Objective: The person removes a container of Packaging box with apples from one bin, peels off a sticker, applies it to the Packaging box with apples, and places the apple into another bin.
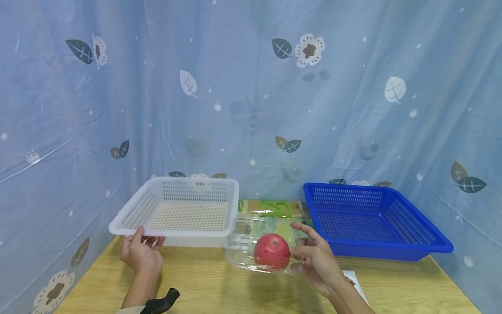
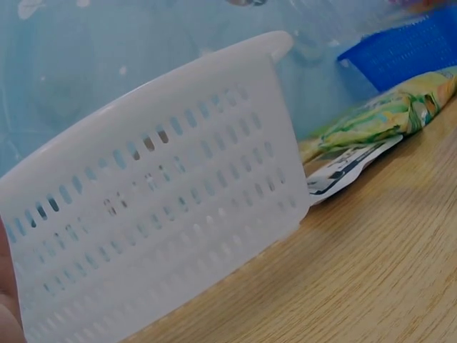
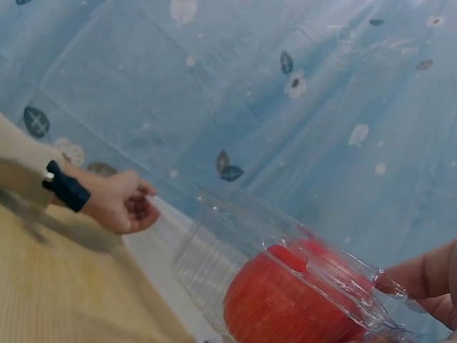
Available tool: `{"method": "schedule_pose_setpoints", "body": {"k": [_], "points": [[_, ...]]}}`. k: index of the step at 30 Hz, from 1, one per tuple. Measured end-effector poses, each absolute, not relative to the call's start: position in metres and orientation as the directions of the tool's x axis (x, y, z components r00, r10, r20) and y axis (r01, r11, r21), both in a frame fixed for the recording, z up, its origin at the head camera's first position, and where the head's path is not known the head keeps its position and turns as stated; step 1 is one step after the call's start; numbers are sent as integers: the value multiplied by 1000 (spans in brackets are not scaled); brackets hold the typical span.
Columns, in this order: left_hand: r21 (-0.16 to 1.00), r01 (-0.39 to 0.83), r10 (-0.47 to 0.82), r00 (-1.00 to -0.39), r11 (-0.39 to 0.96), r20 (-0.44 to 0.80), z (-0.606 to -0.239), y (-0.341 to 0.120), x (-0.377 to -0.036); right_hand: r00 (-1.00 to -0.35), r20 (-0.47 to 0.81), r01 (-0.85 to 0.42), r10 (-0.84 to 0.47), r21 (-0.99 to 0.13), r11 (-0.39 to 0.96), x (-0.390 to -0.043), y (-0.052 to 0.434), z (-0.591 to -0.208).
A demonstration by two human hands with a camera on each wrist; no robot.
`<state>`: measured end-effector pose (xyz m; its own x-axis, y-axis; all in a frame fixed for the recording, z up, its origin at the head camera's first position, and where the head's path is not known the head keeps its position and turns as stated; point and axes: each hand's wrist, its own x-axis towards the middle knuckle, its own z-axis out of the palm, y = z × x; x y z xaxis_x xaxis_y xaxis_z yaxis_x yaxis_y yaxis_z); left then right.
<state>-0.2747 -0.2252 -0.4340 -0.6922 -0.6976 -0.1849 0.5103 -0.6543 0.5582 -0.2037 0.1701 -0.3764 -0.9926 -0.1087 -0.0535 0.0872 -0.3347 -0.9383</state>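
Observation:
My left hand (image 1: 143, 255) grips the front rim of a white plastic basket (image 1: 188, 239), thumb over the edge and fingers beneath. In the left wrist view the slotted side of the basket fills the middle, the hand just showing at the left edge. My right hand (image 1: 319, 264) pinches the right side of a clear plastic clamshell box (image 1: 240, 257). Inside the box lies a round red fruit (image 1: 272, 251) with a small crown-like mark, as the right wrist view also shows. The box is held in front of the gap between the baskets, overlapping the packets behind.
A blue plastic basket (image 1: 376, 249) stands at the right. Between the baskets lies a green and tan packet (image 1: 274, 208), with another colourful bag in the left wrist view. A white paper piece (image 1: 356, 283) lies by my right forearm on the wooden table (image 1: 196, 283). A patterned blue curtain (image 1: 251, 122) hangs behind.

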Motion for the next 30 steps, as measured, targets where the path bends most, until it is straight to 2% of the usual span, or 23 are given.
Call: {"method": "schedule_pose_setpoints", "body": {"k": [4,15,24,30], "points": [[562,512,-699,-692,-650,-178,-434,-225,-275,-995,-72,89,-66,-944,-317,-202,173,-389],[554,525,-694,-706,-646,-140,-436,-224,-273,-992,-94,115,-84,-943,-313,-202,180,-413],[548,526,-689,-712,-650,-134,-435,-223,-272,-995,-99,102,-25,-942,-321,-201,181,-432],[551,525,-689,-712,-649,-134,-435,-223,-273,-991,-132,135,-32,-953,-270,-201,185,-441]]}}
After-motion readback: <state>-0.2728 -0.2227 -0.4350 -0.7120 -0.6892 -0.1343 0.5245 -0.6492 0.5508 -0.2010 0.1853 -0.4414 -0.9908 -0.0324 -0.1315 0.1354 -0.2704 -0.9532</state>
